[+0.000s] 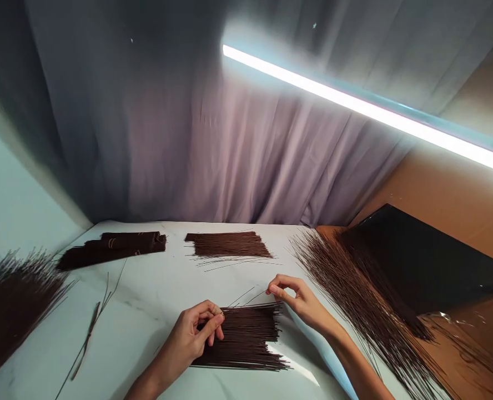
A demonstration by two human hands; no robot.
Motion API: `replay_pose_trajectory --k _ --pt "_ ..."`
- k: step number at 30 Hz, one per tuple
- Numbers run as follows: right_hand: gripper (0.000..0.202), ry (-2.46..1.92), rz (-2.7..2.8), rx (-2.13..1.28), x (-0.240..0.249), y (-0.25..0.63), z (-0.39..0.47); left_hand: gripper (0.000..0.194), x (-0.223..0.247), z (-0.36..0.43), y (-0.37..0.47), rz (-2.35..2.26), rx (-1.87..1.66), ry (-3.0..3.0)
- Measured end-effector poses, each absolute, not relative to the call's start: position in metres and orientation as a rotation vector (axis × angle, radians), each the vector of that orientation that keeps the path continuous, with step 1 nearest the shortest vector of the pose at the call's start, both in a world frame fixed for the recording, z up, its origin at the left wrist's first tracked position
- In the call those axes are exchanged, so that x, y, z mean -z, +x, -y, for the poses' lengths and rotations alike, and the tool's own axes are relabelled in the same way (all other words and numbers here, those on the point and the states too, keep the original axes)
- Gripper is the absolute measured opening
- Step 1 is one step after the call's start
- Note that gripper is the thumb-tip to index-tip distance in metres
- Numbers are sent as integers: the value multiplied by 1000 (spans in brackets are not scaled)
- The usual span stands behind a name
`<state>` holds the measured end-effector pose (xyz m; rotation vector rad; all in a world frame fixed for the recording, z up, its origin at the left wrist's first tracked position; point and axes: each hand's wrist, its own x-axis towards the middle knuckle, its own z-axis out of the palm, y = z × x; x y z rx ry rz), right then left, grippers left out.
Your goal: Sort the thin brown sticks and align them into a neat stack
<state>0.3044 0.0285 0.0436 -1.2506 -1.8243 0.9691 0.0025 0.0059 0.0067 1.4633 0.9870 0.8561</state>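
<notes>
My left hand (202,329) is over the left end of a flat layer of thin dark brown sticks (250,336), hiding that end. Its thumb and forefinger are pressed together, and a tan patch shows at the forefinger's tip. What sits in this pinch is too fine to make out. Above the layer's right end, my right hand (294,297) pinches one thin dark brown stick (257,296) between thumb and forefinger. The stick slants down leftward, towards my left fingertips. Another loose stick (243,296) slants close beside it. The layer's right ends are uneven.
Behind lie a second flat layer of sticks (232,244) and banded dark bundles (121,244). Large loose piles flank me at left (17,305) and right (367,300). A small tied bunch (90,333) lies left. Black plastic sheeting (421,261) is at right, a tube light (355,103) overhead.
</notes>
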Motion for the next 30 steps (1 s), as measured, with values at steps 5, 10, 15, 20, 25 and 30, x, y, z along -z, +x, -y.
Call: replay_pose_trajectory --k 5,10,15,20,25,30 --pt "57 -1281 1223 -954 -18 281 -9 39 -20 -5 4 -987 -865 1282" --pt "50 -1139 1383 -1299 9 192 40 31 -35 11 20 -917 -942 1144" --pt "47 -1167 1499 -1238 -5 164 54 29 -32 20 28 -1040 -961 1268" --pt "46 -1714 1555 -412 -30 299 41 7 -29 11 7 -1182 -738 1902" --pt "63 -2142 1697 618 -29 438 40 14 -22 8 3 -1182 -563 2250" --pt "60 -1936 1699 874 -24 416 25 18 -9 6 7 -1201 -611 2324"
